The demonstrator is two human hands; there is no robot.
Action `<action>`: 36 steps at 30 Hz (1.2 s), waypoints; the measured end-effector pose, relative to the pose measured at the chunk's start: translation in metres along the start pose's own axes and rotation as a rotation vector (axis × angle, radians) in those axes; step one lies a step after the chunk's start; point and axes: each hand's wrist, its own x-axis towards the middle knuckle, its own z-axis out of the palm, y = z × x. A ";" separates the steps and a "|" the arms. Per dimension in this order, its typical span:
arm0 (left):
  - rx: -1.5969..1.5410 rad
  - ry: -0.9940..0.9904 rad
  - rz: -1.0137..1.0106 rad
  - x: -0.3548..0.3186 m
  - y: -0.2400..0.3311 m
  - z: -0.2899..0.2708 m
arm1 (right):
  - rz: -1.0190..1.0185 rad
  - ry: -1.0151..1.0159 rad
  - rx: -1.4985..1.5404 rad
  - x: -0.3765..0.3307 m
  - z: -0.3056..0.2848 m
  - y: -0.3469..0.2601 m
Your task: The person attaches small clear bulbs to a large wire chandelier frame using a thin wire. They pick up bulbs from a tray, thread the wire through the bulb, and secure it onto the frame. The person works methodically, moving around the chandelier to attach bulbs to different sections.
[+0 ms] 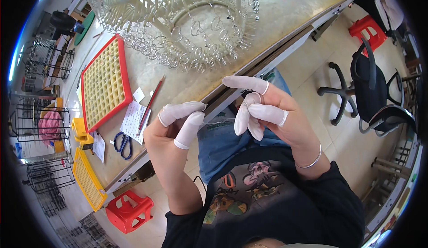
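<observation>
Above my lap, just off the table's edge, my two hands face each other with white cots on the fingers. Thumb and fingertip of my left hand (178, 125) are pinched together, with a tiny shiny bit at the tips. A thin silvery strand (219, 122) runs from there toward my right hand (272, 105). My right thumb and fingers are pinched too, the index finger stretched out above them; a small metal piece shows between the tips. Its exact shape is too small to tell. Both hands are apart from the table.
A cream rack (178, 7) hung with many silvery looped pieces stands on the table (151, 65). Left of it lie a red-framed compartment tray (126, 69), a red pencil (150, 105), paper slips and blue-handled scissors (123, 146). Red stools (129, 210) and a black swivel chair (370, 76) stand around.
</observation>
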 end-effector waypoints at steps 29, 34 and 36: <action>0.482 -0.163 0.475 0.000 0.006 0.028 | 0.114 0.109 -0.196 -0.009 0.003 -0.004; 0.510 -0.148 0.524 -0.002 0.005 0.029 | 0.112 0.107 -0.228 -0.008 0.002 -0.005; 0.530 -0.161 0.593 -0.002 0.002 0.028 | 0.134 0.098 -0.197 -0.008 -0.001 -0.003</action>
